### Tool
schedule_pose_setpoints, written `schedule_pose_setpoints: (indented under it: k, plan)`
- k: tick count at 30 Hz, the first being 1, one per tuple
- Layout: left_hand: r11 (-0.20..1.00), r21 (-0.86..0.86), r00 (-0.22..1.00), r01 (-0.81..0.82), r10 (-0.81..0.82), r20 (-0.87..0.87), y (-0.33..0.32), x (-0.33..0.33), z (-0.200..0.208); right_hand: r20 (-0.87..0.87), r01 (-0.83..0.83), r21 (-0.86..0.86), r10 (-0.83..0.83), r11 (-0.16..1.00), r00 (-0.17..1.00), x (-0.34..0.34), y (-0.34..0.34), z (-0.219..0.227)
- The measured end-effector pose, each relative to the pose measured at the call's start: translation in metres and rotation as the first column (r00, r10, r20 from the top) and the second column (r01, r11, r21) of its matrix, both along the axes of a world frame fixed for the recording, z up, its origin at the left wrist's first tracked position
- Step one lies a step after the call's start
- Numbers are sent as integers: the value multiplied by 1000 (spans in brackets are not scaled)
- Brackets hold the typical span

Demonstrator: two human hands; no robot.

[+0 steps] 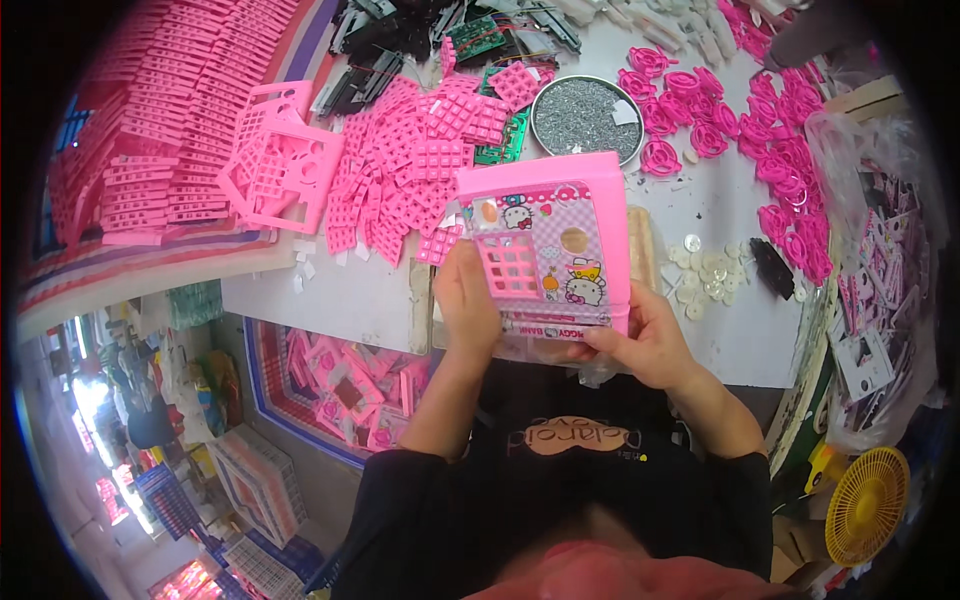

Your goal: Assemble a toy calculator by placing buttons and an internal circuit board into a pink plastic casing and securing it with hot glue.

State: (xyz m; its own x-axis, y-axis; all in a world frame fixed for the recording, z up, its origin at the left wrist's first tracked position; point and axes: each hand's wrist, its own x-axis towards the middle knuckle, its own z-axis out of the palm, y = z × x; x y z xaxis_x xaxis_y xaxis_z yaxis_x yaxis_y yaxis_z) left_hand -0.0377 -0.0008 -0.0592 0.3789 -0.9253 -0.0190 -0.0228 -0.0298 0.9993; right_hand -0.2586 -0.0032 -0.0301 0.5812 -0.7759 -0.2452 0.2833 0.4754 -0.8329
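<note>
Pink panel: the pink panel point(545, 250) with a cartoon-printed face is held tilted above the near edge of the desk point(745, 350), around its middle; a grid of square openings sits on the panel's left half.
Left hand: the left hand point(467, 305) grips the panel's left edge; I cannot tell how its fingers lie behind.
Right hand: the right hand point(650, 342) pinches the lower right corner, thumb across the front.
Keypads: a heap of pink keypads point(400, 165) lies left of the panel, toward the desk's far edge.
Dish: a round dish point(533, 120) of small metal pieces point(580, 112) stands just beyond the panel, a white scrap point(624, 112) on top.
Far edge: black parts point(375, 75) and green circuit boards point(474, 38) lie jumbled.
Right edge: pink loops point(790, 165) spread along it; white discs point(712, 282) lie nearer, with a dark piece point(772, 268) just beside them.
Far left corner: pink frames point(200, 120) stand in stacked rows.
</note>
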Motion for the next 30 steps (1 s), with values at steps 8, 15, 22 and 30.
schedule_pose_setpoints:
  k: [8,15,22,30]
  plan:
    - [997,79,958,11,12,-285,-37,-8,48,15,60,44,-60,997,998,-5,3,1]
    - [973,-133,977,190,-174,124,-45,18,28,-36,-11,-38,9,999,999,-4,6,0]
    - [959,77,918,271,-234,-319,-32,20,41,43,63,70,-66,996,997,-6,-4,6]
    - [966,-192,955,170,-113,276,3,15,-6,-106,18,-262,-48,965,993,-16,-16,7]
